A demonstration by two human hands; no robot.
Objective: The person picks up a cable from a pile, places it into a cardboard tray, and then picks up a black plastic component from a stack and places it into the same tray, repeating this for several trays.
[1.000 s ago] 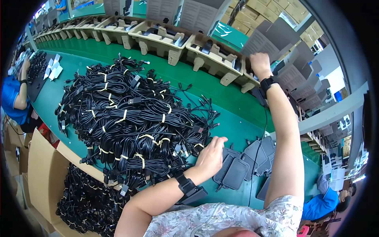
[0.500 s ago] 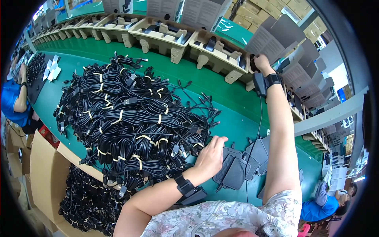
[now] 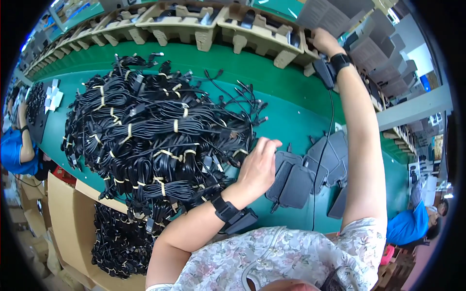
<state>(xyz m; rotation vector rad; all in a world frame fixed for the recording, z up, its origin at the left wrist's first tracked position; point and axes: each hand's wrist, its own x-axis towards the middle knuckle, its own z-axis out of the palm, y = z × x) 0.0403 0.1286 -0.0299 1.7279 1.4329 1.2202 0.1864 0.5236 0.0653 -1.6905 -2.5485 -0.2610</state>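
Note:
My right hand (image 3: 327, 41) reaches to the far right, into the end of a moulded pulp tray (image 3: 310, 57). Its fingers are curled at the tray's edge around something dark, mostly hidden by the hand. My left hand (image 3: 258, 165) is over the table beside a big heap of black cables (image 3: 145, 131) tied with pale bands. Its fingers are loosely bent, nothing visible between them. Close by on its right lie several flat dark grey mesh pads (image 3: 296, 184). Each wrist wears a black strap; a black device (image 3: 324, 72) at the right wrist trails a thin cable.
A row of pulp trays (image 3: 182, 24) holding black parts runs along the far side. Grey printed cartons (image 3: 335, 17) stand open behind it. An open cardboard box (image 3: 73, 228) of bundled cables is at lower left. People in blue work at far left (image 3: 19, 150) and right (image 3: 412, 225).
The view has shifted, so the trays appear higher. My right hand remains at the tray and my left hand beside the heap, with little change in finger pose.

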